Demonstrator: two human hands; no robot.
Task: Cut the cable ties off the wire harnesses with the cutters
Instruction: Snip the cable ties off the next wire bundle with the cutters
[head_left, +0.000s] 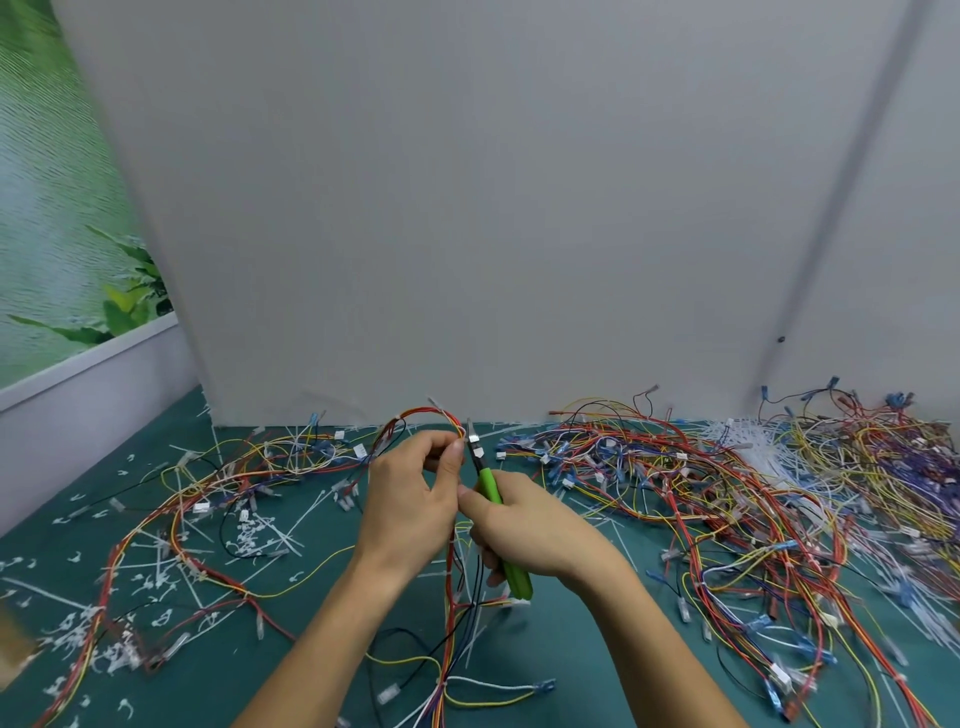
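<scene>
A harness (422, 414) is pinched up in a loop by the left hand (410, 499), evidently to meet the cutters (490, 486) gripped in the right hand (535, 535).

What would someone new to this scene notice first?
At the centre, the right hand grips green-handled cutters, their tips at a red and yellow wire harness that the left hand pinches. A big tangle of harnesses covers the right of the green mat, and cut white cable ties litter the left.
</scene>
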